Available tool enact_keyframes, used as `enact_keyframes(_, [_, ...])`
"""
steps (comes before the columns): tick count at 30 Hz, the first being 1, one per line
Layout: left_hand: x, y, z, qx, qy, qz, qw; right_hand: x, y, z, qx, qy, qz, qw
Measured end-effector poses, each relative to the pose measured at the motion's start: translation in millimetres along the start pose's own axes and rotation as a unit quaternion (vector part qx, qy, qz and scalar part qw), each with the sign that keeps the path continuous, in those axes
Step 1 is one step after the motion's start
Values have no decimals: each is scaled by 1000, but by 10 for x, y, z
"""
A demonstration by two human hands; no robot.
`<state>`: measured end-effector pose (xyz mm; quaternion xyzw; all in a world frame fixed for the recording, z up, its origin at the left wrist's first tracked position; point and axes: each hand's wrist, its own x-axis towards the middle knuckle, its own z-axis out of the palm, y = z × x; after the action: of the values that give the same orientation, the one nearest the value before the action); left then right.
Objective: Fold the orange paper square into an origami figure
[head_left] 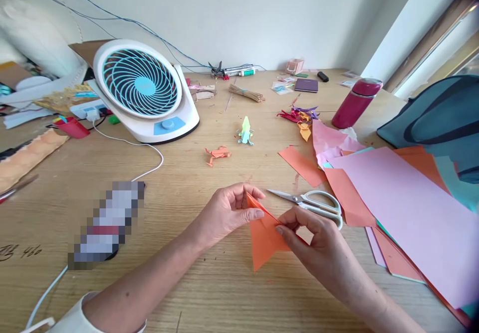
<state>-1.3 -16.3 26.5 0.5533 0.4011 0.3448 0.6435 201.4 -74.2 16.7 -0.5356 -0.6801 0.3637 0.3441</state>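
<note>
Above the wooden table, a folded orange sheet of paper [267, 241] is held between both hands. My left hand [234, 211] pinches its upper left corner between thumb and fingers. The fold line near the right edge is gripped by my right hand [312, 233], thumb against forefinger. A loose flap of the paper hangs down toward the tabletop. Just behind the right hand lie scissors [309, 201] with pale handles, blades pointing left. Farther back sit a small orange folded-paper figure [218, 154] and a yellow-green and light-blue one [245, 131].
Stacked coloured paper [404, 208] covers the right side, near a blue bag [437, 118] and a magenta flask [355, 103]. A white fan [145, 91] stands back left. A phone-like device [108, 226], blurred out, lies at left with a white cable [159, 161].
</note>
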Motion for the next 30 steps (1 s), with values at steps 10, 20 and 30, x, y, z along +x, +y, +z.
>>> enact_keyframes(10, [-40, -87, 49, -45, 62, 32, 997, -28, 86, 91, -91, 72, -125, 985])
enact_keyframes(20, [-89, -20, 98, 69, 106, 81, 989, -51, 111, 118, -121, 90, -174, 973])
enact_keyframes(30, [-105, -19, 87, 106, 101, 85, 986, -54, 111, 120, -75, 64, -146, 984])
